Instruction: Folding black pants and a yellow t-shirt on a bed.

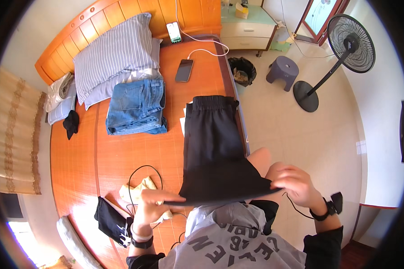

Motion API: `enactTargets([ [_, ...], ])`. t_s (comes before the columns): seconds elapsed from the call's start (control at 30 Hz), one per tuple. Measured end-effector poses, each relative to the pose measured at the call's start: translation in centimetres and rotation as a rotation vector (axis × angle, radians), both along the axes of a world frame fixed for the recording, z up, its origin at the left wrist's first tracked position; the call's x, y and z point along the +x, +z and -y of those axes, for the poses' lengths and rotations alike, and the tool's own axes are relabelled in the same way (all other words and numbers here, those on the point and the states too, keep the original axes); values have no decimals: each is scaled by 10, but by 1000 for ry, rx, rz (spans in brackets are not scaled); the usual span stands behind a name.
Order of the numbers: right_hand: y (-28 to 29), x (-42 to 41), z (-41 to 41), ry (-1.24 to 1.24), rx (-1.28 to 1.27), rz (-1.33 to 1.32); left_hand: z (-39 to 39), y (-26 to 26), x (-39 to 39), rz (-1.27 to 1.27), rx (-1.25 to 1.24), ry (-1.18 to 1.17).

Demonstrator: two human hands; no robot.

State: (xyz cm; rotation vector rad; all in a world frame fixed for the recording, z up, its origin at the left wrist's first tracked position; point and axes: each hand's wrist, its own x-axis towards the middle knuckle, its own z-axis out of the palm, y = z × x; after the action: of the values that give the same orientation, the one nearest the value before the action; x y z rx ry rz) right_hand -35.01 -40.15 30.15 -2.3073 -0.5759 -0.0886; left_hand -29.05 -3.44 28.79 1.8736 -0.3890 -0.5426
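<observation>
A pair of black shorts or trousers [210,144] with a gathered elastic waistband lies lengthwise on the bed, its waistband pointing away from me. My left hand [155,205] pinches the left corner of its near edge. At the other end of that edge, my right hand [293,183] grips the right corner. The near edge is stretched between both hands, close to my body. Left of the black garment sits a folded stack of blue jeans [138,107]. White papers [182,124] show partly from under the garment's left side.
The orange bed mat [131,151] carries a phone [184,70] on a white cable, striped pillows [116,55], a black cap [71,123], a black cloth bag [111,218] and yellowish cloth [144,185] with black cable. On the floor stand a bin [242,71], stool [282,70] and fan [350,43].
</observation>
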Motion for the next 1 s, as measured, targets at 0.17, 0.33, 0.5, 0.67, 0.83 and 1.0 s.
enactTargets([
  [0.17,-47,70,-5,-169,458,-384,2,-47,48,-123,-117,192],
  [0.33,-98,215,13,-178,170,-361,32,-94,168,175,-101,339],
  [0.5,-206,265,17,-282,-151,-309,49,-216,220,304,185,128],
  [0.67,-247,185,-32,-495,50,-174,22,-330,148,205,219,383],
  [0.83,-188,109,-72,-667,-193,-269,36,-296,97,-254,79,646],
  [1.0,-247,96,-43,-780,-91,-490,30,-310,87,-340,92,620],
])
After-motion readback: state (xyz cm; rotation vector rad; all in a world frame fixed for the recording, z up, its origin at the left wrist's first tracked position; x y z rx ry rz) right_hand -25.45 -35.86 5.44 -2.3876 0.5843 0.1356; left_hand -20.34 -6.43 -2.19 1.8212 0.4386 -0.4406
